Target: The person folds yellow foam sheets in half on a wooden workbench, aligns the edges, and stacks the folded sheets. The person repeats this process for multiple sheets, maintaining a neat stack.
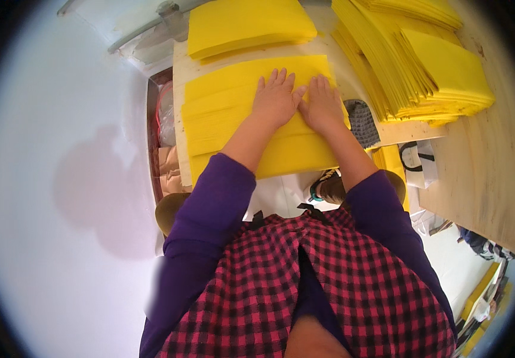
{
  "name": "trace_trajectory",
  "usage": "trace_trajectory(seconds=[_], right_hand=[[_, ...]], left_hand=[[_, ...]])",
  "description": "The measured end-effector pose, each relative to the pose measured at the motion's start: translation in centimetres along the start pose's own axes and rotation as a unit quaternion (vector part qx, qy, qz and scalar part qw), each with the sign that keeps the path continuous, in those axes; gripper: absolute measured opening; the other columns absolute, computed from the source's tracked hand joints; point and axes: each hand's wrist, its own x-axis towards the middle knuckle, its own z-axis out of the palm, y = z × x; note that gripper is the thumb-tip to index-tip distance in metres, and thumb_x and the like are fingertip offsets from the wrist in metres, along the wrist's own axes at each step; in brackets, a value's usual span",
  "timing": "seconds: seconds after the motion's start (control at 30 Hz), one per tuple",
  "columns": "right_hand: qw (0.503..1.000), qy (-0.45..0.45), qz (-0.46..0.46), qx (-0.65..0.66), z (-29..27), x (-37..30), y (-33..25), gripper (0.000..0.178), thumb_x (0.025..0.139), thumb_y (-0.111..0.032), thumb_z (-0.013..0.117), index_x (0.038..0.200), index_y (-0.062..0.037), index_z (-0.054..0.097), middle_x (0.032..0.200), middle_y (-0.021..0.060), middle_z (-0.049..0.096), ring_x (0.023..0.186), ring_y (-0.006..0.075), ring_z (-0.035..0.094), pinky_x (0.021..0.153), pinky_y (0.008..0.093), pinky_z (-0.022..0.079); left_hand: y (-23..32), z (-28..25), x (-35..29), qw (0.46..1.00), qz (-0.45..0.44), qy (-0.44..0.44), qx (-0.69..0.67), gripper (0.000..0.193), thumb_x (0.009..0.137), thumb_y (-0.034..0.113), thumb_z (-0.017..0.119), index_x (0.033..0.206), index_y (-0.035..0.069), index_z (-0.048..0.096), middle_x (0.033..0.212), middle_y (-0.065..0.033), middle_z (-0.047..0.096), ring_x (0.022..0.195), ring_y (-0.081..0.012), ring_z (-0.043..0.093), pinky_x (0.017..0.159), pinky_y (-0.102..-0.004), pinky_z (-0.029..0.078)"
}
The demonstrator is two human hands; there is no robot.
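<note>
Large yellow felt-like sheets (227,125) lie in front of me on a wooden table, their near edge hanging toward my lap. My left hand (277,98) rests flat on the upper part of the sheets, fingers stretched and pointing away from me. Beside it, my right hand (323,104) lies flat near the right edge, its thumb close to the left thumb. Nothing is gripped by either hand. Creases or layered edges run across the left side of the sheets.
Beyond the sheets sits a folded yellow stack (251,27). A taller pile of yellow folded pieces (412,71) stands at the right. A grey textured cloth (362,124) lies beside my right wrist. The white wall (60,179) closes off the left. Below right hangs a white bag (420,164).
</note>
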Motion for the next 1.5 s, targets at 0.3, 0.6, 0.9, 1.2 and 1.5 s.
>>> trace_trajectory(seconds=[0.3,0.6,0.9,1.2,1.5], right_hand=[[0.999,0.046,-0.012,0.007,1.2,0.1,0.1,0.078,0.095,-0.054,0.035,0.147,0.0022,0.021,0.155,0.0187,0.019,0.145,0.0284,0.015,0.116,0.046,0.014],[1.0,0.027,-0.009,-0.001,0.9,0.1,-0.1,0.078,0.096,-0.057,0.027,0.149,-0.0003,0.017,0.157,0.0157,0.015,0.146,0.0257,0.011,0.117,0.0431,0.009],[0.991,0.04,-0.079,0.099,-1.7,2.5,3.0,0.046,0.091,-0.031,0.053,0.131,-0.0073,0.053,0.134,0.0151,0.051,0.126,0.0327,0.044,0.11,0.0464,0.028],[0.988,-0.006,-0.133,0.073,-4.6,5.9,5.7,0.04,0.075,-0.028,0.073,0.107,-0.006,0.067,0.103,0.0148,0.066,0.101,0.0338,0.06,0.087,0.0421,0.048],[0.957,-0.077,-0.181,0.215,-7.6,6.3,6.1,0.023,0.077,-0.013,0.071,0.083,-0.0013,0.052,0.073,0.0032,0.05,0.069,0.0133,0.047,0.066,0.0287,0.042]], left_hand=[[-5.8,-0.3,-3.8,0.982,-0.18,0.007,0.061,0.074,0.096,0.053,0.032,0.148,0.001,0.022,0.156,-0.014,0.018,0.146,-0.0255,0.013,0.117,-0.0449,0.009],[-11.9,-3.0,-8.6,0.949,-0.289,0.011,0.129,0.076,0.096,0.054,0.031,0.149,0.001,0.018,0.157,-0.0139,0.014,0.146,-0.0262,0.011,0.117,-0.0465,0.009],[-14.2,-3.8,-10.9,0.947,-0.29,0.069,0.121,0.064,0.097,0.044,0.037,0.147,0.005,0.026,0.154,-0.0161,0.023,0.143,-0.0317,0.019,0.112,-0.0566,0.017],[-17.5,-5.6,-11.8,0.957,-0.22,0.152,-0.114,0.064,0.084,0.022,0.065,0.139,0.0,0.04,0.138,-0.0235,0.046,0.129,-0.036,0.043,0.106,-0.0412,0.036],[-18.7,-6.5,-11.0,0.966,-0.1,0.188,-0.149,0.075,0.075,0.013,0.075,0.14,0.004,0.04,0.137,-0.0205,0.048,0.129,-0.0313,0.044,0.108,-0.0378,0.035]])
